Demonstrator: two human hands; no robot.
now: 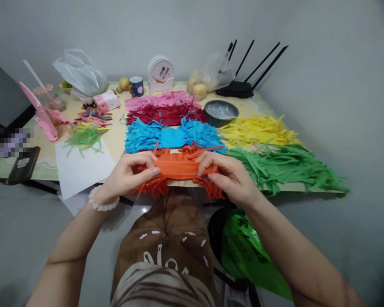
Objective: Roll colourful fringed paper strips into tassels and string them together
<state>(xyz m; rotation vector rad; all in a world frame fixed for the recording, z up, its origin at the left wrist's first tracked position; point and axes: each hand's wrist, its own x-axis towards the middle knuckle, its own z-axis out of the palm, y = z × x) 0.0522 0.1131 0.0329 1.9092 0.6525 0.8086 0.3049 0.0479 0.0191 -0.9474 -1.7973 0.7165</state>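
Note:
An orange fringed paper strip (179, 169) is stretched between my two hands at the table's near edge, its cut fringes hanging at both sides. My left hand (136, 170) pinches the band's left end between thumb and fingers. At the right end, my right hand (222, 175) grips the same band with thumb and bent fingers. Just beyond lies a blue fringed paper strip (173, 137), flat in its middle and bushy at its ends. Green fringed paper (281, 168) spreads out to the right of my right hand.
Dark red (166, 115), pink (163, 100) and yellow fringed paper (259, 131) lie farther back, near a dark bowl (220, 111). A white sheet (83, 166) with green shreds (85, 138) is at left. A mug (136, 86) and a black router (235, 89) stand by the wall.

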